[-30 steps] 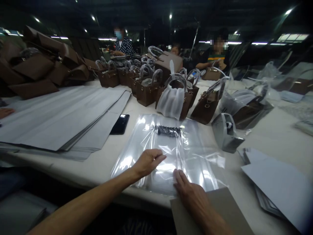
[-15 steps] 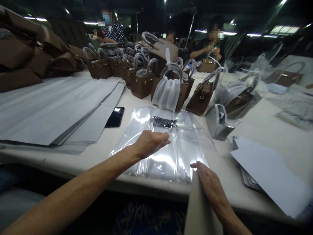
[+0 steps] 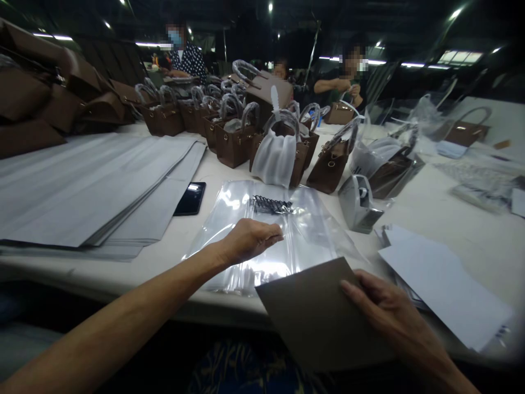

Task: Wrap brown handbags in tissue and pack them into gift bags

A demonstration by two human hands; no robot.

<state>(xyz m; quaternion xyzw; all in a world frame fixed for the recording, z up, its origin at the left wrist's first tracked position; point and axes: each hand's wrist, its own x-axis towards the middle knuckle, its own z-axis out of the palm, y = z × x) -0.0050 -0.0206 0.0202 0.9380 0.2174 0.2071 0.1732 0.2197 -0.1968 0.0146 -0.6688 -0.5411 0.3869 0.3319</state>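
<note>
My right hand (image 3: 389, 306) grips a flat dark grey-brown board (image 3: 318, 323) by its right side, thumb on the face turned to me. The board is tilted and overlaps the near edge of a stack of clear plastic bags (image 3: 229, 219) on the table. Over the middle of that stack is my left hand (image 3: 254, 239), its fingers closed together; what they pinch, if anything, is hidden. Dark looped print (image 3: 270, 204) shows on the plastic just beyond it. Behind the stack stands a brown handbag with white wrapping (image 3: 275, 158) over its front.
White-grey sheets (image 3: 82, 186) are piled at left, with a black phone (image 3: 190, 198) beside them. Several brown handbags (image 3: 235, 143) stand behind. A grey tape dispenser (image 3: 359, 205) and white papers (image 3: 438, 279) lie rightward. Two co-workers (image 3: 188, 60) (image 3: 336, 90) are across the table.
My right hand has raised and turned the board, so its broad face shows now instead of a narrow side. My left hand stays nearly in place. The view has shifted slightly.
</note>
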